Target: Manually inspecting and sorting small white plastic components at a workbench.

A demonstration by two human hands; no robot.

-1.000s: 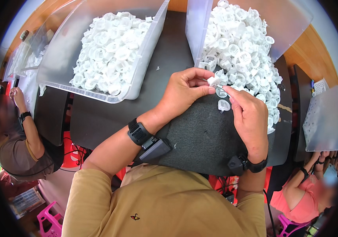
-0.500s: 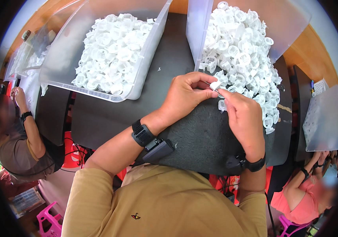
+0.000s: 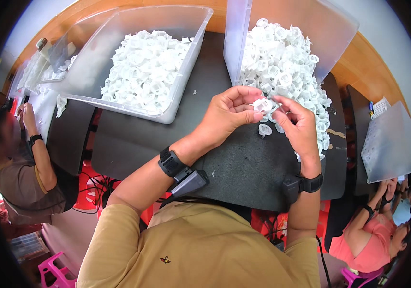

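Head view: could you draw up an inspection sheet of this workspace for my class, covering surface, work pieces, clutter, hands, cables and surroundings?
Surface: dark table, partly covered by bins and pieces.
Work pieces: white plastic pieces fill much of the left bin; a heap spills from the right bin onto the table.
Clutter: a small white scrap between the bins.
Hands: left hand grips a white piece; right hand is close beside it, its grip unclear.
Cables: black cables below the table's left side.
Surroundings: one co-worker at left, another person at right; pink stool at lower left.
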